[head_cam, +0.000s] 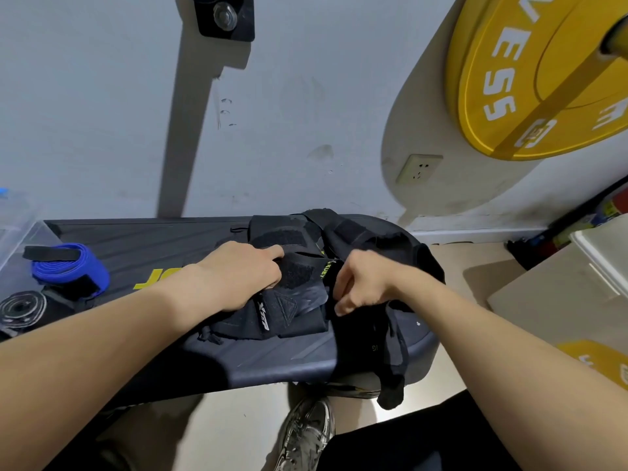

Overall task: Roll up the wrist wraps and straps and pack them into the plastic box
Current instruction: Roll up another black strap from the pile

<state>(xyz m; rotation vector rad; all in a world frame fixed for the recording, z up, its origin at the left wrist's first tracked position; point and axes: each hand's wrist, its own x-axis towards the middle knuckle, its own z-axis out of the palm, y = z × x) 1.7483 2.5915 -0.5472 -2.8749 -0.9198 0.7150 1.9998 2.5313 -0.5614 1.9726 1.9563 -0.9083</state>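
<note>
- Where the floor shows under the near edge of the bench [272,362], a silver-grey shoe [306,433] stands on pale tiles.
- A long black strap [396,362] hangs over the bench's front right corner, with its end dangling below the edge.
- The right hand [363,283] is over the upper part of that strap, its fingers curled tight and the thumb tucked under, pinching the black fabric.
- The left hand [244,273] lies palm down on the pile of black wrist wraps [292,314] in the middle of the bench. Its index finger is stretched forward and the other fingers are bent down onto a velcro patch. Whether they grip or only press, I cannot tell.
- The pile is loose and unrolled, and more black pieces are heaped behind both hands toward the wall.
- At the bench's left end lie a rolled blue wrap [68,266] and, nearer, a rolled black and grey wrap [22,307], touching or nearly so.
- The clear plastic box [17,226] sits at that same far-left end. Whether the two rolls are inside its walls is unclear.
- On the right, a white container [605,253] sits on the floor, well apart from the bench.
- On the wall behind are a socket [419,168] and, higher right, a yellow weight plate [543,79].
</note>
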